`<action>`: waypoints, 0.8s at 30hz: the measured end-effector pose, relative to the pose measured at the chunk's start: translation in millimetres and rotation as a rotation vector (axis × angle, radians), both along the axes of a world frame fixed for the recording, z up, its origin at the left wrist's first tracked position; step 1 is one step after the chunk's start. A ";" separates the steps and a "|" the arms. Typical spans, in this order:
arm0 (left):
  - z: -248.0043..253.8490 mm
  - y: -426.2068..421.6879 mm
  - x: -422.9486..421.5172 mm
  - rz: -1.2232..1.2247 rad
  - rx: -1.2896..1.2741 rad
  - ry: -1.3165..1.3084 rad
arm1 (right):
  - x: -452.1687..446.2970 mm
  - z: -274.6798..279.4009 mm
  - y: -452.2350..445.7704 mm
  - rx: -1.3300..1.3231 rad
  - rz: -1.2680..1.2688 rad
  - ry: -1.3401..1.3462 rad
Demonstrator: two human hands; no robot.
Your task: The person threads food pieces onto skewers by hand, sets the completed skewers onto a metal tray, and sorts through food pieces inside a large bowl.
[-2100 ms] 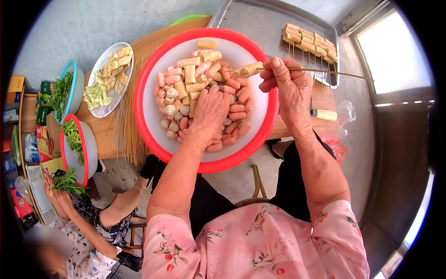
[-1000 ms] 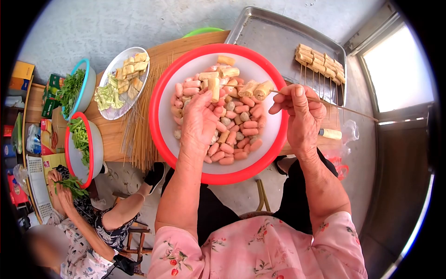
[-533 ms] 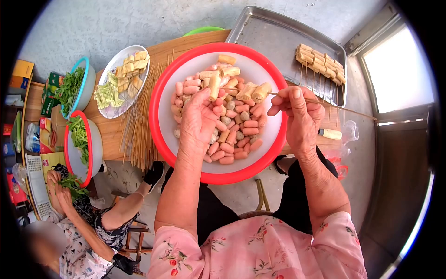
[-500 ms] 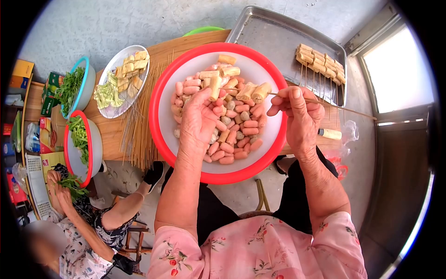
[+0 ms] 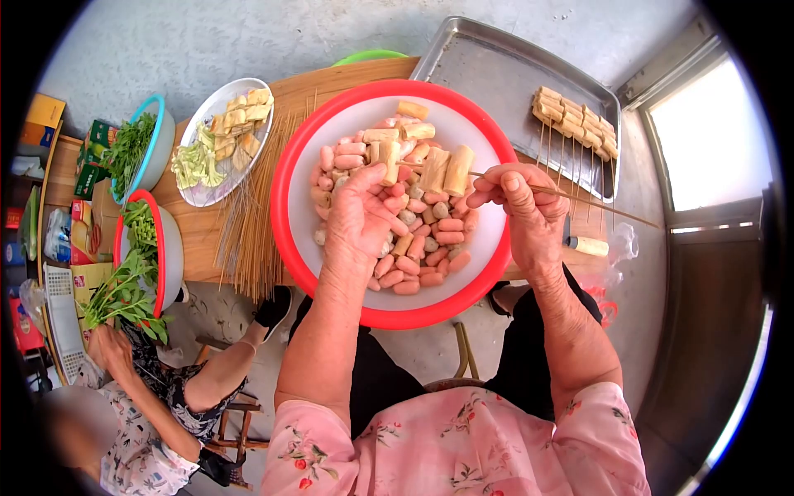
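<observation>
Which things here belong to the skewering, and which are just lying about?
Seems in the job:
skewer in right hand
tan roll in left hand
red-rimmed basin
loaded skewers
metal tray
probably loose sticks

Apparently aside:
wooden-handled tool
oval plate

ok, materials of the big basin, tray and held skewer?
Big basin: probably plastic, from its smooth white wall and thick red rim. Tray: bare metal, by its grey sheen; which metal is unclear. Skewer in the right hand: likely bamboo or wood, matte, thin and brown.
</observation>
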State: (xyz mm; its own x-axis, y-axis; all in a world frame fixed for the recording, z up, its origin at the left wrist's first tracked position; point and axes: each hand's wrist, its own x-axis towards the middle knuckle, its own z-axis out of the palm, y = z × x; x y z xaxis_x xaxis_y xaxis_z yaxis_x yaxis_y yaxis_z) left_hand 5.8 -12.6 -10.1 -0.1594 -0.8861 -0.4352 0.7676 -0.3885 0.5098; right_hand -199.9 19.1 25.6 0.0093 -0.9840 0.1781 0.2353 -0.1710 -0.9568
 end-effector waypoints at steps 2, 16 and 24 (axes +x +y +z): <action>1.5 0.9 0.8 -0.006 -0.015 0.004 | 0.4 -3.0 -1.8 0.007 0.028 0.019; 5.2 6.7 -3.6 -0.128 -0.024 -0.189 | 7.1 -3.9 -7.0 0.152 0.048 -0.016; 2.6 4.2 8.7 0.031 0.056 -0.250 | -25.1 2.9 -19.3 0.070 -0.137 0.221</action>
